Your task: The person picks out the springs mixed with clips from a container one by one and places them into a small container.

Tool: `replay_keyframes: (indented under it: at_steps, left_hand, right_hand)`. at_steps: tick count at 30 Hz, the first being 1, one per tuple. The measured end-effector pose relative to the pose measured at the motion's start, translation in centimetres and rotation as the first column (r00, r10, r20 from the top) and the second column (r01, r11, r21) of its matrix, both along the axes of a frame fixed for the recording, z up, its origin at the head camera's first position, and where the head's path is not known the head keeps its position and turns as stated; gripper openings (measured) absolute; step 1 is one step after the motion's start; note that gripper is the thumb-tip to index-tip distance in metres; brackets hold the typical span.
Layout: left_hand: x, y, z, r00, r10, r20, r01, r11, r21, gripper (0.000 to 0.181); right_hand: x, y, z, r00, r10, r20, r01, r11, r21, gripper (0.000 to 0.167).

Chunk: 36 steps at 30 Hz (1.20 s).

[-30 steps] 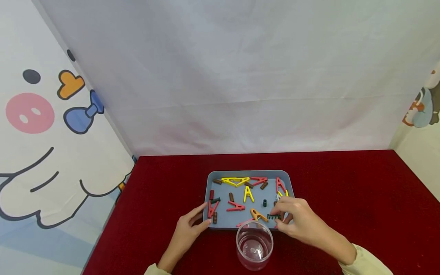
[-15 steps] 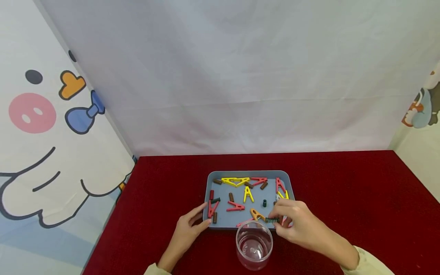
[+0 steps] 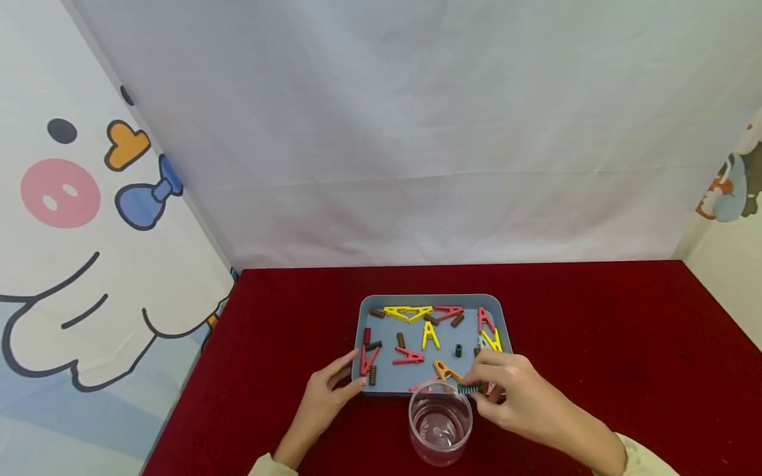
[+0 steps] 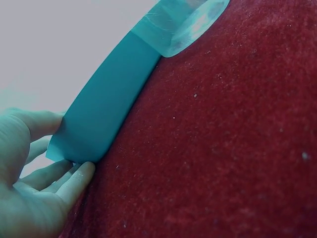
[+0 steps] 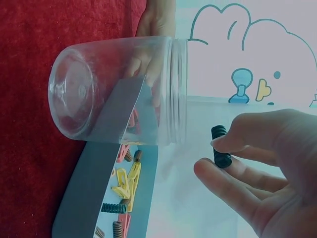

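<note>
Between its thumb and fingertips, my right hand (image 3: 520, 400) pinches a dark green coil spring (image 3: 469, 389). The spring is beside the rim of a clear jar (image 3: 439, 453), over the tray's front edge; the right wrist view shows this spring (image 5: 218, 133) just outside the jar's mouth. My left hand (image 3: 324, 400) holds the front left corner of the blue-grey tray (image 3: 387, 371), thumb at the front and fingers along the side. Inside the tray lie a yellow clip (image 3: 430, 337), a pink clip (image 3: 409, 357), an orange clip (image 3: 442, 369) and loose springs. The jar's visible part holds no spring.
A dark red cloth (image 3: 583, 330) covers the table. The jar stands in front of the tray. Behind the table hangs a white curtain (image 3: 440, 132), with a cartoon-printed panel (image 3: 53, 277) on the left.
My right hand has carried the green spring left and toward the front, from above the tray to the jar's rim. The left hand has stayed on the tray's corner.
</note>
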<state>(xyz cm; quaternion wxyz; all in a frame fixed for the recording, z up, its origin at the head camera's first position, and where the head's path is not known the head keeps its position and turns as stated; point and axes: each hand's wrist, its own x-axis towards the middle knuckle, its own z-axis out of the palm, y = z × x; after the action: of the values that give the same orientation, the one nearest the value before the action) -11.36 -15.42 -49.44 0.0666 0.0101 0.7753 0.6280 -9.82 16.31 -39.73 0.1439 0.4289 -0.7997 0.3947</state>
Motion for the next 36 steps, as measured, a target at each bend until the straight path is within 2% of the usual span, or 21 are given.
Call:
replay_keyframes:
  at_steps: [4,14,18,28,36]
  left_hand:
    - [0.0,0.0,0.0,1.0,-0.005,-0.006,0.005,1.0,-0.012,0.058]
    - [0.0,0.0,0.1,1.0,-0.004,0.006,0.004,1.0,0.021,0.056]
    - [0.0,0.0,0.0,1.0,-0.002,0.005,0.002,1.0,0.003,0.056]
    - [0.0,-0.1,0.1,1.0,0.009,0.003,-0.009,1.0,0.006,0.056]
    - [0.0,-0.1,0.0,1.0,0.003,-0.003,-0.003,1.0,0.004,0.056]
  right_hand:
    - [0.4,-0.2,0.2,1.0,0.013,-0.002,-0.013,1.0,0.01,0.031]
    - [0.9,-0.4,0.5,1.0,0.013,0.014,-0.014,0.998,0.069,0.029]
    - [1.0,-0.6,0.6,1.0,0.025,0.017,-0.026,0.997,0.074,0.03]
    - [1.2,-0.9,0.9,0.999,0.031,-0.038,-0.028,0.996,0.082,0.032]
    - [1.4,-1.1,1.2,0.999,0.025,-0.033,-0.021,0.994,0.11,0.03]
